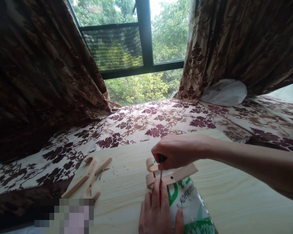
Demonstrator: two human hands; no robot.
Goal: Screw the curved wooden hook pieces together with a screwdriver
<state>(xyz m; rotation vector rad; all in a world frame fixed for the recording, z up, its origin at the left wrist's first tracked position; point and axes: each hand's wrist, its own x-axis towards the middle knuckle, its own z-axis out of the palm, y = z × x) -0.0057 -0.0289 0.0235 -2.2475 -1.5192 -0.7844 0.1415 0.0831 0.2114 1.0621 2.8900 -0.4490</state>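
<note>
My right hand (173, 151) is wrapped round the dark handle of a screwdriver (162, 158), whose thin shaft points down at curved wooden pieces. Just below it, my left hand (156, 208) rests with its fingertips at the near wooden piece (180, 175), beside the shaft; something red shows between its fingers. That piece has a hooked left end and a dark hole. Behind it lies a second hooked piece (150, 164), partly hidden by my right hand. A white and green printed packet (188, 204) lies underneath.
On the left of the pale wooden board (122, 191) lie more curved wooden pieces (84, 178) and small screws (100, 174). Small crumbs dot the board. Beyond it are a flowered cloth (156, 130), a white bag (224, 92), curtains and a window.
</note>
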